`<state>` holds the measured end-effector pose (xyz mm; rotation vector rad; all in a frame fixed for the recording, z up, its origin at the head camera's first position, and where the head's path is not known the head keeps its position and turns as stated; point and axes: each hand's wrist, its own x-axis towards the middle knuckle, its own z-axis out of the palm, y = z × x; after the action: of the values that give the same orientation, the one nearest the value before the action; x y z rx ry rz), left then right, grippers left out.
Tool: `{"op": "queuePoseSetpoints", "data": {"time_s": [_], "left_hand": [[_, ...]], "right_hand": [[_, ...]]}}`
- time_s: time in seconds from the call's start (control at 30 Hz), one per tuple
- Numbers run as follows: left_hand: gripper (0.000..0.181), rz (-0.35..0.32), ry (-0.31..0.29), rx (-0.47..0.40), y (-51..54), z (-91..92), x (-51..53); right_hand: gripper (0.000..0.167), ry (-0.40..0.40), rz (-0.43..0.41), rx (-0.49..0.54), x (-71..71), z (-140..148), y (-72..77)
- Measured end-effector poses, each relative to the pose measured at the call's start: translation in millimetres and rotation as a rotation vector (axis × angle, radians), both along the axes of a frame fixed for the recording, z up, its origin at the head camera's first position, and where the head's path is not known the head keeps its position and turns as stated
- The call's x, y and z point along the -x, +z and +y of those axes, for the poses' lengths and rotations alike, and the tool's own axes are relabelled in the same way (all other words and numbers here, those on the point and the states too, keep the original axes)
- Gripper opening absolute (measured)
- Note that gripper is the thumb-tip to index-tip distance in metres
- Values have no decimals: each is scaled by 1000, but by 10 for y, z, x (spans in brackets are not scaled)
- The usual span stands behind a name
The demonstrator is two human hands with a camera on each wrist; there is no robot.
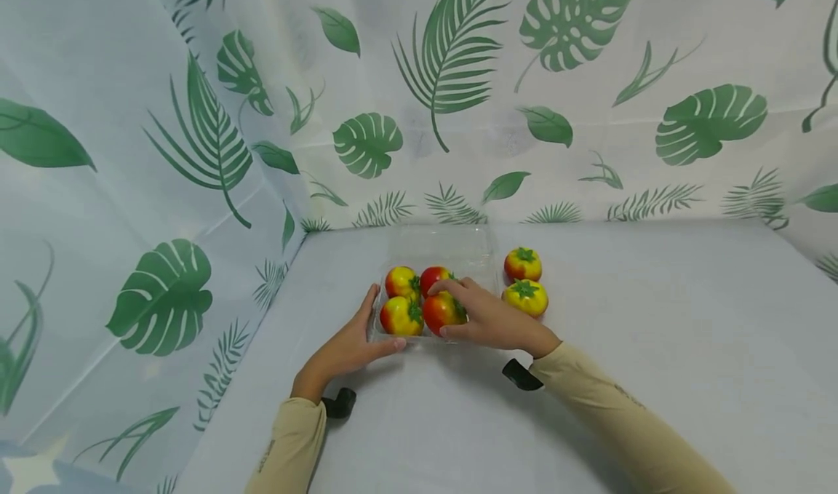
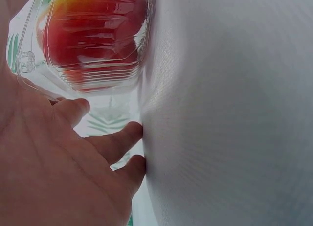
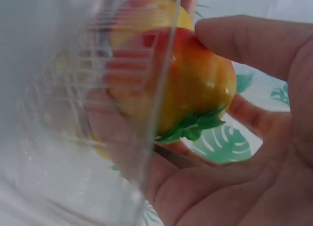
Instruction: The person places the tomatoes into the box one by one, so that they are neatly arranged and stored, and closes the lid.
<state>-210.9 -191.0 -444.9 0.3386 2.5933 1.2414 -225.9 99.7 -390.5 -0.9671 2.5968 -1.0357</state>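
A clear plastic container (image 1: 486,267) holds several red-and-yellow toy fruits with green leaf tops. My right hand (image 1: 492,321) reaches over its right side and grips the front right fruit (image 1: 437,314). In the right wrist view, the thumb and fingers of my right hand (image 3: 244,187) lie around this fruit (image 3: 200,84), partly behind the clear wall. My left hand (image 1: 347,348) rests against the container's front left corner, thumb along the front and fingers up the left side. The left wrist view shows my left hand (image 2: 63,157) with spread fingers beside the container (image 2: 98,89).
Right of the container, two more fruits stand on the white table (image 1: 655,319), a red-and-yellow one (image 1: 522,265) behind a mostly yellow one (image 1: 526,298). The raised clear lid (image 1: 441,241) lies behind the container. Leaf-patterned curtains (image 1: 458,166) border the table at the back and left.
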Motion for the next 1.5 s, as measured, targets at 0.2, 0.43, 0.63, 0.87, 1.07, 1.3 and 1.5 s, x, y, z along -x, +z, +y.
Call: {"op": "queuePoseSetpoints", "data": {"time_s": [0.2,0.43,0.63,0.87,1.07,1.3,1.5], "left_hand": [[121,-2,-5,-2,3,-7,-9],[121,2,-11,-12,-5,-11,2],[121,-4,-18,-28,9,-4,-3],[120,-13,-3,-23,24,11,-14],[119,-17,2,-27,31,13,-28],[120,-21,-1,-24,16,8,-18],[121,-22,6,-20,14,12,-21]], "right_hand": [[55,-51,-70,37,10,-66,-100],[52,-86,-90,46,19,-133,-136],[51,-103,-86,42,10,-153,-125],[49,-76,-37,44,20,-113,-136],[55,-108,-68,14,8,-112,-72],[59,-165,-74,-4,18,-71,-21],[60,-183,-56,18,21,-7,51]]}}
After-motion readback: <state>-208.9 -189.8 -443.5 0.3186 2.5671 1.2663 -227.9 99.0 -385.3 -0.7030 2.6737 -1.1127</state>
